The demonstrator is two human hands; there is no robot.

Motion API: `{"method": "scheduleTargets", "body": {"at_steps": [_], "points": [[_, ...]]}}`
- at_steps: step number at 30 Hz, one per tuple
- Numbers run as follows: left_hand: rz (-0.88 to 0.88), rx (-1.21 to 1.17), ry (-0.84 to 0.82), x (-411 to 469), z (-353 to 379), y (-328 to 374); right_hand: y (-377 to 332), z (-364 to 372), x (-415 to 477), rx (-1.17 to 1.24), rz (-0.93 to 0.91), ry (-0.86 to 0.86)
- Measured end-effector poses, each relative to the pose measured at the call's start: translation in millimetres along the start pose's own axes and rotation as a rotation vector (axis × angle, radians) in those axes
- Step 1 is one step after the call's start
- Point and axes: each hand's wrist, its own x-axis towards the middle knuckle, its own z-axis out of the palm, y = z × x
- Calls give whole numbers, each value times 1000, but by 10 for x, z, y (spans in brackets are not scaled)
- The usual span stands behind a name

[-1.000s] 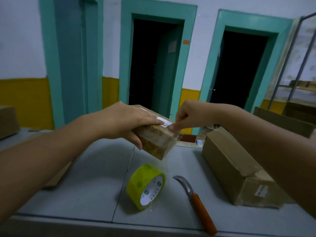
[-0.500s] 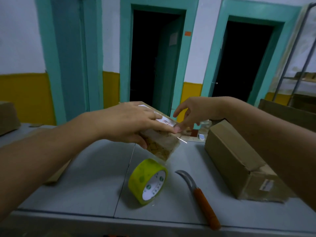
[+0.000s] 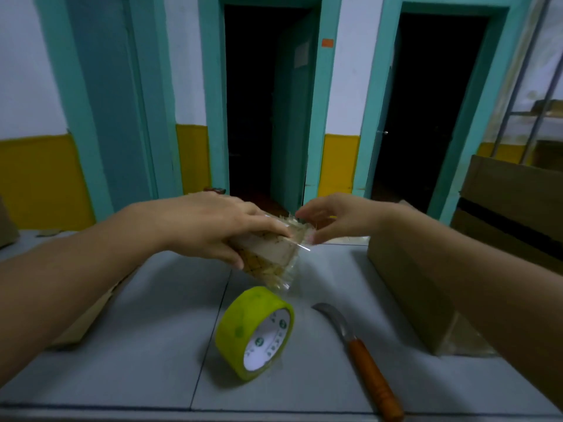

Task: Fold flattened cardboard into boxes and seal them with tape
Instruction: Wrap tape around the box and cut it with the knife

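Observation:
A small cardboard box [image 3: 271, 254] wrapped in clear tape hangs tilted above the grey table [image 3: 146, 315]. My left hand [image 3: 219, 226] grips it from above, fingers over the top and thumb under the near side. My right hand [image 3: 332, 217] touches the box's far right corner with its fingertips, where a loose end of clear tape sticks out. Below the box a roll of yellow-green tape [image 3: 254, 332] stands on edge on the table.
A curved knife with an orange handle [image 3: 365, 363] lies right of the roll. A long closed carton [image 3: 405, 300] sits at the table's right, larger cartons [image 3: 515, 208] behind it. Flat cardboard [image 3: 82, 324] lies under my left forearm. Two dark doorways face me.
The white label on the box's top has gone from view and the box has tipped lower. My right hand went from a pinch at the corner to looser fingertips there.

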Motion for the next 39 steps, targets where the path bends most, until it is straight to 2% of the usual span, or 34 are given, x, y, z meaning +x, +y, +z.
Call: {"method": "scheduleTargets", "body": {"at_steps": [6,12,15,20,22,24,30,35,39], "points": [[-54,-248,-61,-13,209,-70,147,147,117,-66,-78,186],[-71,-377,-41,-18,340,-97,103,258,141,-207,-56,54],[-72,-457,-50,-14,366,-95,96,318,185,-232,-111,68],[-66,-478,-70,11,357,-59,9,141,192,-475,-162,274],[-58,-434,-96,49,341,-16,-84,0,136,-489,-236,425],[-62,-405,-96,85,328,14,-191,-119,83,-497,-275,493],[-70,-431,-106,208,322,7,-390,-200,120,-464,-204,441],[-77,-578,-61,287,404,-15,-434,-234,110,-628,-160,549],[-41,-650,-74,338,429,28,-493,-198,87,-464,-105,512]]}}
